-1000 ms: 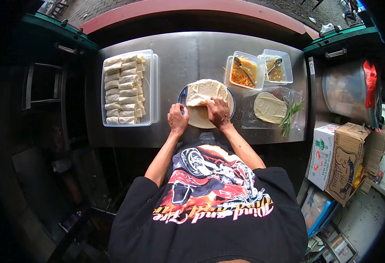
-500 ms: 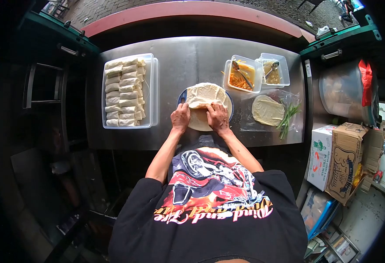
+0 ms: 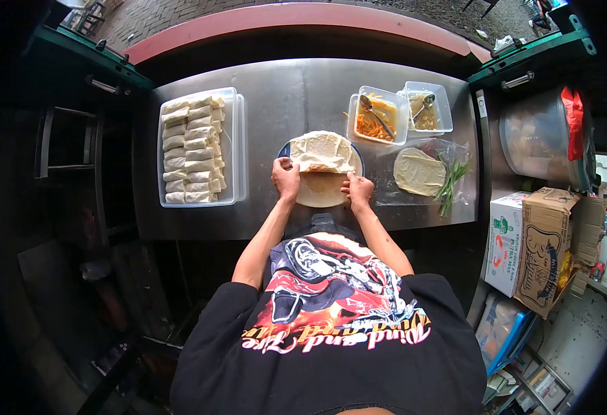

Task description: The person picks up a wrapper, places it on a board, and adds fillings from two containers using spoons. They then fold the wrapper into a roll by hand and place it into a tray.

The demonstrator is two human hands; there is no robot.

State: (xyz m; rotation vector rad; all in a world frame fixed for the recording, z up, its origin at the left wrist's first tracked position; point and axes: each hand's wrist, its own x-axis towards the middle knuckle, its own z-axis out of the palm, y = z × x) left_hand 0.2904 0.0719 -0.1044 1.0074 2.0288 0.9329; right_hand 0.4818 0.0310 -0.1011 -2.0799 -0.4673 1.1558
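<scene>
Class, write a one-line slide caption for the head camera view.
Both hands, left hand and right hand, fold a wrapper beside a tray of rolls.

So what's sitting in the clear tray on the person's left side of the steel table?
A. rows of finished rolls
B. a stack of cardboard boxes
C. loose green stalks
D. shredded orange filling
A: the clear tray holds rows of pale finished rolls, lying side by side.
</scene>
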